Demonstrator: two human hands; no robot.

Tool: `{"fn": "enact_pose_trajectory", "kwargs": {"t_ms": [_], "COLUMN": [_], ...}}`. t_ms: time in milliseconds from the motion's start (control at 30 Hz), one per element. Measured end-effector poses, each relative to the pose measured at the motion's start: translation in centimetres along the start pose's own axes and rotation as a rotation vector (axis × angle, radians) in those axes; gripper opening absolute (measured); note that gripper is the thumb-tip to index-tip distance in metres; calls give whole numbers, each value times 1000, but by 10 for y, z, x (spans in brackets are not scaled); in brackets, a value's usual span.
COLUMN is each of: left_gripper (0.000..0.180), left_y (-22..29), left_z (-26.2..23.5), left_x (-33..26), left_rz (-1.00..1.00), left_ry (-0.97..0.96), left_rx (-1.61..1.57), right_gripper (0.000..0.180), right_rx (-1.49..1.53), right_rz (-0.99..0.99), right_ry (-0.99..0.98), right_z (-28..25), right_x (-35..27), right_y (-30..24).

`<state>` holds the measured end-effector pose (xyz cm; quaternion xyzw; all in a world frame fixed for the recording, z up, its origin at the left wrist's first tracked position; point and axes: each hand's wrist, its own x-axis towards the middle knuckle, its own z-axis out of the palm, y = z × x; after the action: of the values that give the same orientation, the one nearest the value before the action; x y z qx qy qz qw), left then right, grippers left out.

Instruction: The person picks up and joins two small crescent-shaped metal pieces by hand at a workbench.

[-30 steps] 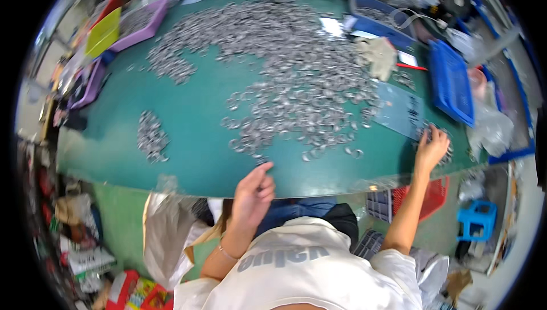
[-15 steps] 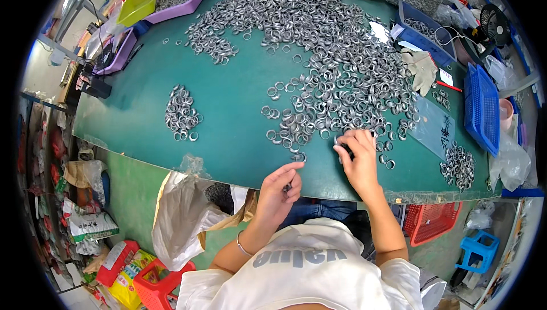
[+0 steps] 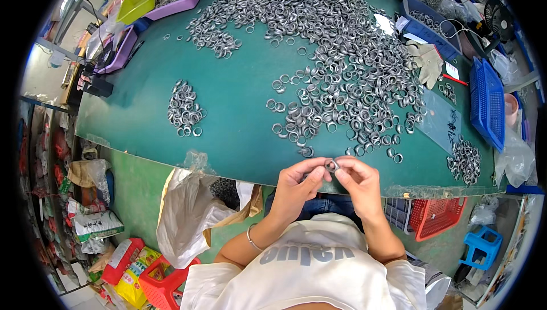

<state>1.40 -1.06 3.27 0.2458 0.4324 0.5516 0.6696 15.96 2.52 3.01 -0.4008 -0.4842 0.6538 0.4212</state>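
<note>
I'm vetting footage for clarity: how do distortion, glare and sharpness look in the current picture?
Head view: the green table has a bowed near edge, and the picture's corners are black; same head view: the left hand, right hand and held ring look fairly sharp, as does the ring pile; head view again: the white sheet by the pile is nearly washed out.

There are two hands, one ring pinched between them, one fan, one red stool, one blue stool.

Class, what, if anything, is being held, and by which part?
A grey ring, by the sides of its band, between the left hand and right hand.
</note>
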Motion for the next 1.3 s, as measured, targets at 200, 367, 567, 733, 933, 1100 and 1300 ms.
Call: {"fn": "enact_pose_trajectory", "kwargs": {"t_ms": [200, 367, 567, 733, 933, 1100, 1300], "left_gripper": [24, 23, 20, 20, 19, 24, 29], "left_y": [-6, -13, -12, -11, -9, -12, -12], "left_z": [-7, -19, -36, -35, -31, -26, -19], "left_x": [-2, -6, -16, -14, -7, -2, 3], "left_rz": [-96, -87, -129, -32, -91, -91, -57], "left_ry": [-55, 8, 10, 165, 172, 120, 81], "left_rx": [-25, -170, -276, -326, -329, -204, -97], "right_gripper": [22, 22, 13, 7, 4, 5, 13], "right_rx": [-938, -637, -984, -618, -975, -815, -389], "right_rz": [-699, -442, -548, -260, -635, -322, 130], "right_ry": [-55, 45, 3, 130, 120, 71, 4], "right_z": [1, 2, 27, 19, 5, 1, -9], "right_x": [3, 22, 45, 47, 47, 40, 40], "right_y": [-13, -5, 17, 24, 13, 4, -1]}}
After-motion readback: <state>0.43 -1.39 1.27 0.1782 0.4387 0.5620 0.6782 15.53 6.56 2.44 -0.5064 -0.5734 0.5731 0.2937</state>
